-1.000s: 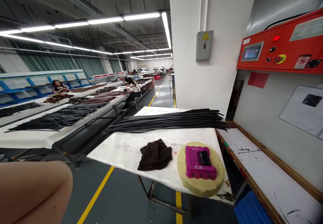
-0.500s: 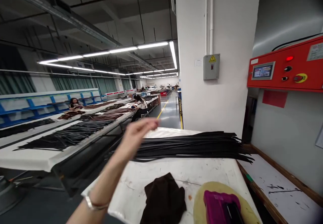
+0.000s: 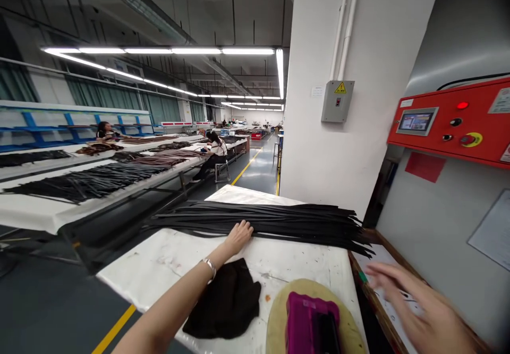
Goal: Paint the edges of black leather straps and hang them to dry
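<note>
A bundle of long flat black strips (image 3: 295, 224) lies across the far part of the white-covered table (image 3: 159, 271). My left hand (image 3: 240, 234), with a silver bracelet at the wrist, rests its slightly bent, parted fingers on the bundle's near edge. Its grip on any strip does not show. Off the table's right edge is my right hand (image 3: 414, 301), blurred, fingers stretched out and nothing visible in them. Below my left hand lies a crumpled dark brown cloth (image 3: 229, 303). A magenta block with a black piece (image 3: 311, 317) sits on a yellowish round pad (image 3: 279, 301).
To the right stand a red control panel (image 3: 450, 123) and a wood-edged surface (image 3: 392, 325). A white pillar (image 3: 319, 152) carries a grey electrical box (image 3: 338, 101). Leftward, two people sit by long tables with more strips (image 3: 91, 178). A yellow-lined aisle (image 3: 261, 157) runs back.
My left hand has come down from the air onto the black strips. My right hand has entered at the lower right. The view has shifted, moving the cloth and pad leftward in the picture.
</note>
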Available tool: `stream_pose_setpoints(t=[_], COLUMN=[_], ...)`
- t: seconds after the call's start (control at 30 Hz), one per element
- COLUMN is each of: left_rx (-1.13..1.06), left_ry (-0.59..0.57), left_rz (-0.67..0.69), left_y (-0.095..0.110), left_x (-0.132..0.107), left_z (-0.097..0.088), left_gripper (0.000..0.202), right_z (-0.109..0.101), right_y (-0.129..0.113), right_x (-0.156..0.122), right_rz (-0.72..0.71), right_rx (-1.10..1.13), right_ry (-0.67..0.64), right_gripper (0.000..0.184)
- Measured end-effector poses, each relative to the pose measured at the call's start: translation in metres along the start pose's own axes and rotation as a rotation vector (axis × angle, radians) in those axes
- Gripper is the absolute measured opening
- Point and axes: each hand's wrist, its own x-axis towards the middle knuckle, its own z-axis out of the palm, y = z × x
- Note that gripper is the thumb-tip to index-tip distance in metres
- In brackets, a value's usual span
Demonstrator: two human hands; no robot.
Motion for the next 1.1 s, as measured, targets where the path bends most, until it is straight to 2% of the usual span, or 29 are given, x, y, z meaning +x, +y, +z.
stream_pose_setpoints(t=[0.1,0.2,0.23,0.33,0.37,0.4,0.47,0.53,0.6,0.67,0.73,0.77,0.8,0.87,0.93,1.0,1.03,1.1], left_rx=[-0.020,-0.101,-0.144,-0.298,-0.341,-0.387,-0.509,-0.685,-0.860,-0.942,-0.944,-0.929,-0.911,-0.877,-0.850,-0.846,-0.843,-0.847], left_ry=[-0.064,-0.083,-0.076,-0.038,-0.025,-0.011,0.002,-0.032,-0.094,-0.157,-0.193,-0.202,-0.206,-0.224,-0.279,-0.333,-0.364,-0.420], left_rz=[0.032,0.085,0.113,0.233,0.281,0.322,0.334,0.230,0.081,0.004,0.007,0.027,0.057,0.136,0.244,0.368,0.401,0.374], left_y=[-0.001,0.009,0.017,0.053,0.065,0.075,0.083,0.072,0.050,0.031,0.031,0.040,0.055,0.100,0.151,0.190,0.201,0.205], left_x=[0.007,0.005,0.003,0.001,0.001,0.000,-0.005,-0.017,-0.036,-0.056,-0.070,-0.073,-0.074,-0.068,-0.057,-0.048,-0.047,-0.050], left_z=[-0.006,-0.029,-0.041,-0.082,-0.095,-0.108,-0.129,-0.147,-0.162,-0.179,-0.194,-0.200,-0.204,-0.204,-0.192,-0.175,-0.166,-0.152], left_gripper=[0.023,0.012,0.010,0.015,0.020,0.024,0.032,0.042,0.049,0.051,0.046,0.043,0.041,0.037,0.033,0.028,0.027,0.028], right_z=[0.036,0.079,0.093,0.127,0.132,0.132,0.115,0.077,0.027,-0.018,-0.045,-0.049,-0.049,-0.038,-0.021,-0.011,-0.010,-0.015], right_y=[0.000,-0.004,-0.007,-0.022,-0.026,-0.029,-0.025,-0.004,0.030,0.069,0.095,0.100,0.097,0.073,0.034,-0.002,-0.014,-0.022], right_x=[0.033,0.072,0.086,0.123,0.134,0.143,0.152,0.147,0.127,0.097,0.067,0.054,0.045,0.038,0.042,0.050,0.052,0.049], right_rz=[-0.058,-0.146,-0.174,-0.233,-0.238,-0.230,-0.177,-0.088,0.020,0.120,0.216,0.239,0.252,0.246,0.221,0.192,0.189,0.207], right_rx=[-0.004,-0.094,-0.128,-0.197,-0.217,-0.240,-0.291,-0.342,-0.384,-0.404,-0.350,-0.299,-0.238,-0.100,0.063,0.264,0.344,0.407], right_ry=[-0.248,-0.327,-0.329,-0.342,-0.349,-0.352,-0.327,-0.256,-0.166,-0.108,-0.088,-0.099,-0.125,-0.225,-0.386,-0.586,-0.663,-0.734], right_gripper=[0.028,0.032,0.035,0.070,0.068,0.058,0.043,0.047,0.047,0.039,0.033,0.031,0.031,0.034,0.044,0.046,0.042,0.040])
